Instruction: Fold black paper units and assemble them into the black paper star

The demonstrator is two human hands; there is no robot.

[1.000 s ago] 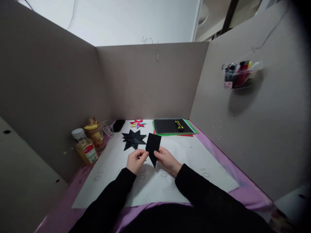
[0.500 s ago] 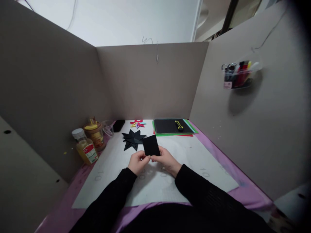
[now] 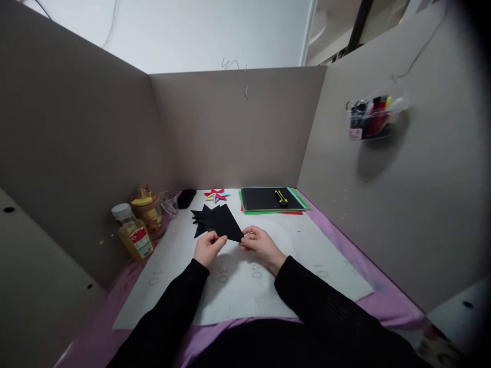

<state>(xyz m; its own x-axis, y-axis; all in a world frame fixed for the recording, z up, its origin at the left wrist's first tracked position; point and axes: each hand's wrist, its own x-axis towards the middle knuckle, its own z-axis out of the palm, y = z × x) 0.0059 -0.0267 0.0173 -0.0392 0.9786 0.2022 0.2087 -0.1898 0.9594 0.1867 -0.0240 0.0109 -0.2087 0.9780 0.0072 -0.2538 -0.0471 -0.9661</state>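
Between my hands, above the white sheet [image 3: 245,301], is a piece of black paper [image 3: 227,224] with straight edges. My left hand [image 3: 208,249] pinches its lower edge, thumb on top. My right hand [image 3: 264,246] holds its lower right corner between thumb and fingers. Behind the paper, to the left, lies a pile of folded black paper points [image 3: 200,216], partly covered from view. Farther back is a small multicoloured paper star [image 3: 215,195].
At the back right, a yellow and black utility knife [image 3: 281,198] rests on a stack of coloured paper [image 3: 257,199]. A glue bottle [image 3: 134,235], a brown container [image 3: 149,212], a clear cup [image 3: 169,202] and a black phone [image 3: 186,198] line the left. A clear holder [image 3: 372,122] hangs on the right wall.
The black paper now shows a larger, slanted, pointed shape instead of a small square. My left hand has moved a little left, apart from my right hand.
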